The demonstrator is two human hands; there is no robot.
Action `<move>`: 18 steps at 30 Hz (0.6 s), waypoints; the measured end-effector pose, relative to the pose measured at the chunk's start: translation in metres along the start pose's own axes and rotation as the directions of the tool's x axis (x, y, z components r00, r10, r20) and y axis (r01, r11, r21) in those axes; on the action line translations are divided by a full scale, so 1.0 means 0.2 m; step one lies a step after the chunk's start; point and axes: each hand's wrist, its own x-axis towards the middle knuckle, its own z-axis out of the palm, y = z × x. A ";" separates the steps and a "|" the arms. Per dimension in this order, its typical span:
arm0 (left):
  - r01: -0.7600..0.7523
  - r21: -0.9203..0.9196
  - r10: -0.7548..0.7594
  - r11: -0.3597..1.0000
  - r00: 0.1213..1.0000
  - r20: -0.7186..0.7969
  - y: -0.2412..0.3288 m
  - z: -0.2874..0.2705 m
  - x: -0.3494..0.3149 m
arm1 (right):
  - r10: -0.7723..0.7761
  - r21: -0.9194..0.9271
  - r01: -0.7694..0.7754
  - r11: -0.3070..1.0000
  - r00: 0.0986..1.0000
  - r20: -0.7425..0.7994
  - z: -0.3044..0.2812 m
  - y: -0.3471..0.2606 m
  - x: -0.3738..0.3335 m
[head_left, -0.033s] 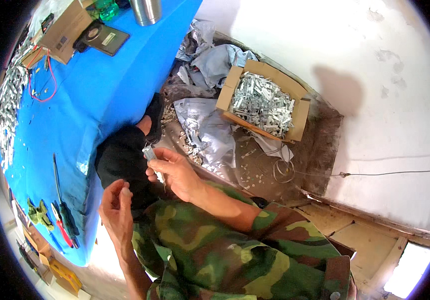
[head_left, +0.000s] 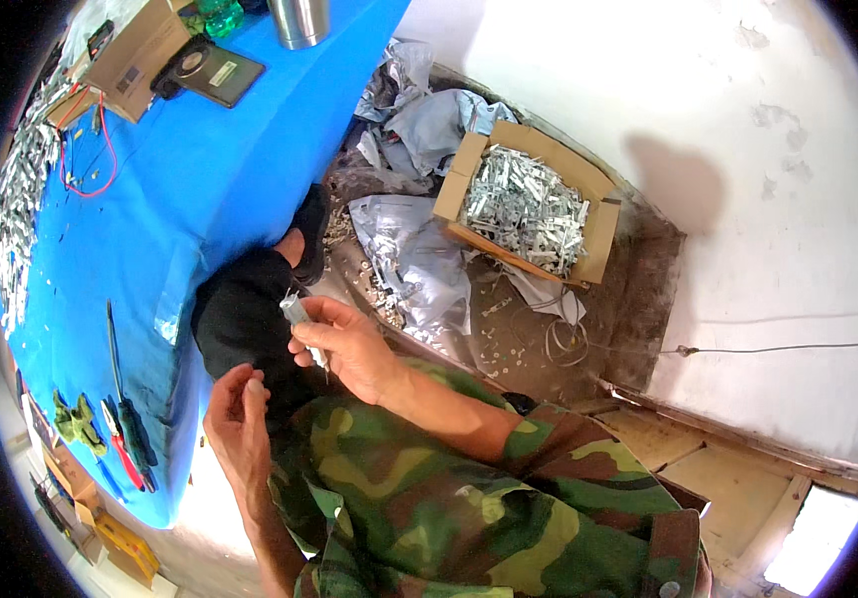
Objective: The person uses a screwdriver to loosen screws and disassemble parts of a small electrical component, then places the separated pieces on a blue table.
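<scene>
My right hand (head_left: 354,354) holds a small, narrow silver metal piece (head_left: 294,310) between thumb and fingers, above my lap. The piece points up and to the left, and a thin end of it shows below the fingers. Just left of it and apart from it is my left hand (head_left: 238,429), its thumb and fingertips pressed together. Whether anything small sits in that pinch is hidden. Beyond the right hand, a cardboard box (head_left: 600,239) full of similar silver metal strips (head_left: 524,209) stands on the floor.
A blue-covered table (head_left: 150,239) runs along the left, with a screwdriver (head_left: 115,349), red-handled pliers (head_left: 128,460), a heap of metal strips (head_left: 15,209) and a steel cup (head_left: 299,22). Grey plastic bags (head_left: 414,254) and small scattered bits lie on the floor. A cable (head_left: 778,346) crosses the white wall.
The metal piece has turned slightly in my right hand, its upper end now tipped further left. My left hand has shifted a little to the right.
</scene>
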 end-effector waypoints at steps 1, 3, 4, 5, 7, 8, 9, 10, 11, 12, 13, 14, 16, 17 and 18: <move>0.010 -0.014 -0.010 1.000 1.000 -0.006 -0.02 -0.01 -0.02 | 0.019 -0.021 -0.019 1.000 1.000 0.014 0.01 0.01 0.00; 0.027 -0.043 -0.028 0.999 0.999 -0.015 -0.04 -0.02 -0.05 | 0.054 -0.064 -0.052 0.997 0.998 0.040 0.04 0.05 0.01; 0.033 -0.055 -0.034 0.998 0.999 -0.016 -0.04 -0.03 -0.06 | 0.066 -0.077 -0.061 0.995 0.996 0.063 0.05 0.06 0.01; 0.036 -0.074 -0.037 0.997 0.999 -0.020 -0.04 -0.03 -0.06 | 0.073 -0.104 -0.065 0.992 0.994 0.076 0.05 0.07 0.01; 0.039 -0.106 -0.043 0.994 0.999 -0.034 -0.04 -0.06 -0.06 | 0.092 -0.154 -0.075 0.985 0.990 0.107 0.08 0.11 0.01; 0.038 -0.115 -0.044 0.993 0.998 -0.046 -0.04 -0.07 -0.06 | 0.112 -0.178 -0.092 0.980 0.988 0.106 0.09 0.12 0.01; 0.038 -0.123 -0.046 0.992 0.997 -0.060 -0.04 -0.08 -0.06 | 0.135 -0.193 -0.115 0.974 0.986 0.093 0.11 0.15 0.00; 0.038 -0.131 -0.049 0.991 0.996 -0.076 -0.04 -0.09 -0.06 | 0.159 -0.209 -0.139 0.968 0.984 0.081 0.14 0.17 0.00; 0.048 -0.158 -0.059 0.986 0.996 -0.063 -0.05 -0.08 -0.06 | 0.183 -0.226 -0.164 0.960 0.981 0.068 0.15 0.18 -0.01; 0.057 -0.180 -0.070 0.982 0.995 -0.067 -0.06 -0.09 -0.05 | 0.203 -0.248 -0.176 0.953 0.976 0.085 0.15 0.21 -0.01; 0.071 -0.189 -0.089 0.979 0.992 -0.090 -0.08 -0.12 -0.06 | 0.238 -0.255 -0.213 0.943 0.969 0.071 0.18 0.22 -0.02; 0.065 -0.225 -0.091 0.972 0.990 -0.107 -0.07 -0.11 -0.06 | 0.214 -0.297 -0.180 0.938 0.973 0.084 0.18 0.22 -0.02; 0.072 -0.201 -0.093 0.977 0.991 -0.096 -0.05 -0.16 -0.07 | 0.199 -0.330 -0.156 0.931 0.975 0.099 0.18 0.24 -0.03; 0.076 -0.239 -0.108 0.968 0.987 -0.122 -0.05 -0.17 -0.08 | 0.202 -0.342 -0.160 0.926 0.975 0.089 0.19 0.24 -0.04; 0.047 -0.221 -0.082 0.974 0.985 -0.149 -0.05 -0.18 -0.09 | 0.222 -0.362 -0.175 0.916 0.970 0.094 0.21 0.22 -0.05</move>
